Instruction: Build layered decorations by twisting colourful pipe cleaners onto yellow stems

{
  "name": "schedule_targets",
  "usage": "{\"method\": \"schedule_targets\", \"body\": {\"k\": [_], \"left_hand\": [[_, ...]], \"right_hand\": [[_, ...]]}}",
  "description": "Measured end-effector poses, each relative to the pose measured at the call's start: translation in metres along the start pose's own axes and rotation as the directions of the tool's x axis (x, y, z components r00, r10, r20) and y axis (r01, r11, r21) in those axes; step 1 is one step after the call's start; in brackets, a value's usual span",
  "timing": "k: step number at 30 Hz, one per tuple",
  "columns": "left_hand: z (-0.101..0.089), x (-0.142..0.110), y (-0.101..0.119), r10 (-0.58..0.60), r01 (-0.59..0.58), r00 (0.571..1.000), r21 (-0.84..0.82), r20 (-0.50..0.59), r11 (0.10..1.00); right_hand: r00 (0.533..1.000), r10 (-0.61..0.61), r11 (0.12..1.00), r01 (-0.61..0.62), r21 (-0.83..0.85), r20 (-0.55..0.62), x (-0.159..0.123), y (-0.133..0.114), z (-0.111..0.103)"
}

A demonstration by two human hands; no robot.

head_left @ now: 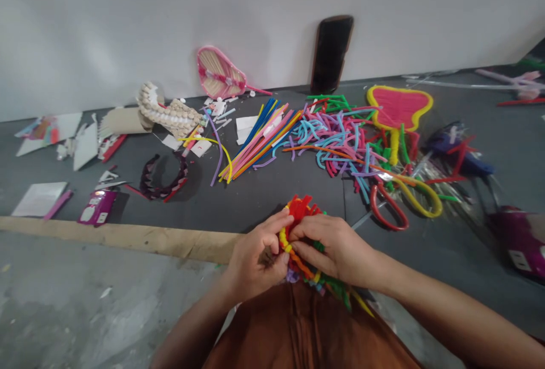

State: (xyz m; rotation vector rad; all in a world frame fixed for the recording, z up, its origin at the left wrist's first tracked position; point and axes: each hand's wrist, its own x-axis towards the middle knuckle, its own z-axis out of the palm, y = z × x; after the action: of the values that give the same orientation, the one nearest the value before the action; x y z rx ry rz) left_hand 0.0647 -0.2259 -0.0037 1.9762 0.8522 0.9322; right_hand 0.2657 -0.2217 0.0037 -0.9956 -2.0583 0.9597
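Note:
At the table's front edge, my left hand (pixel 260 252) and my right hand (pixel 336 247) both grip a multicoloured pipe-cleaner craft piece (pixel 305 267). Red tufts stand up at its top, and a yellow and orange twisted strip runs down its front. Green, purple and blue bits hang lower, over my brown clothing. The fingers of my left hand curl round its left side. With thumb and forefinger, my right hand pinches the strip near the yellow part. What lies directly between the fingertips is partly hidden.
Beyond my hands lie a pile of cut pipe cleaners (pixel 336 139), a bundle of long ones (pixel 264 142) and red-and-yellow-handled scissors (pixel 389 210). A phone (pixel 332 54) leans on the wall near a pink fan (pixel 400 108). A dark braided headband (pixel 164 179) sits left.

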Motion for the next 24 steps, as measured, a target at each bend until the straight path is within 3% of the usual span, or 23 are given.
{"method": "schedule_targets", "body": {"k": [4, 10, 14, 24], "left_hand": [[-0.002, 0.002, 0.000, 0.061, -0.069, 0.996, 0.133, 0.063, 0.989], [-0.007, 0.000, -0.003, 0.140, -0.172, 0.976, 0.196, 0.165, 0.965], [-0.009, -0.001, -0.005, 0.141, -0.177, 0.971, 0.188, 0.192, 0.966], [-0.009, 0.011, 0.001, 0.194, -0.219, 0.973, 0.224, 0.126, 0.950]], "right_hand": [[0.995, -0.103, 0.983, 0.103, -0.152, 0.005, -0.002, 0.001, 0.000], [0.969, -0.232, 0.926, 0.191, -0.326, -0.090, -0.001, 0.003, 0.003], [0.969, -0.226, 0.920, 0.177, -0.349, -0.103, -0.002, 0.002, 0.004], [0.987, -0.135, 0.947, 0.102, -0.304, -0.090, -0.003, -0.002, 0.002]]}}
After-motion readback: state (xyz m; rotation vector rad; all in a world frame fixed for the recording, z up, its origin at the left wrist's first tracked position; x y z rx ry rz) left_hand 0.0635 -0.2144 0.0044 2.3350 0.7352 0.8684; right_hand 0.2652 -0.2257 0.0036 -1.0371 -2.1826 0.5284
